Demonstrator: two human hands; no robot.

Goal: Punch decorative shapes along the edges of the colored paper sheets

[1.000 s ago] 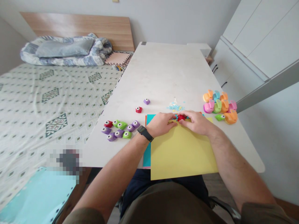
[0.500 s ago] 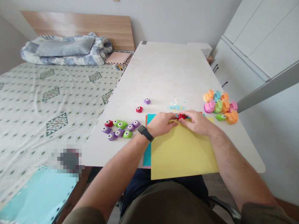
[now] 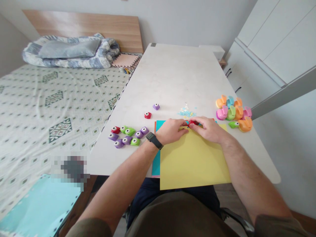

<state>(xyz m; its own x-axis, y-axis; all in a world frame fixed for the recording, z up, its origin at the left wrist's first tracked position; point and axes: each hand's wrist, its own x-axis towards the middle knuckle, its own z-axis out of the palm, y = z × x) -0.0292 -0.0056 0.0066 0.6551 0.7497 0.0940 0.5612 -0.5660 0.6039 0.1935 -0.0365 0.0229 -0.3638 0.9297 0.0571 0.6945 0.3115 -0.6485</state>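
Note:
A sheet of yellow paper (image 3: 195,164) lies before me, its near edge hanging over the table's front. At its far edge, my right hand (image 3: 206,128) grips a small red craft punch (image 3: 192,124) between thumb and fingers. Beside it on the left, my left hand (image 3: 172,131), with a dark watch on the wrist, pinches the paper's far edge. Small punched holes (image 3: 183,128) show in that edge between the hands. Under the yellow sheet lies blue paper (image 3: 156,164), sticking out on the left.
Several small purple, green and red punches (image 3: 127,140) stand at the left. Larger colourful punches (image 3: 239,112) cluster at the right. Paper bits (image 3: 187,112) lie beyond my hands on the white table (image 3: 180,72). A bed (image 3: 81,95) adjoins the left side.
The red punch has shifted very slightly right in my right hand, and a little more of the paper edge shows between my hands. My left hand stays almost in place.

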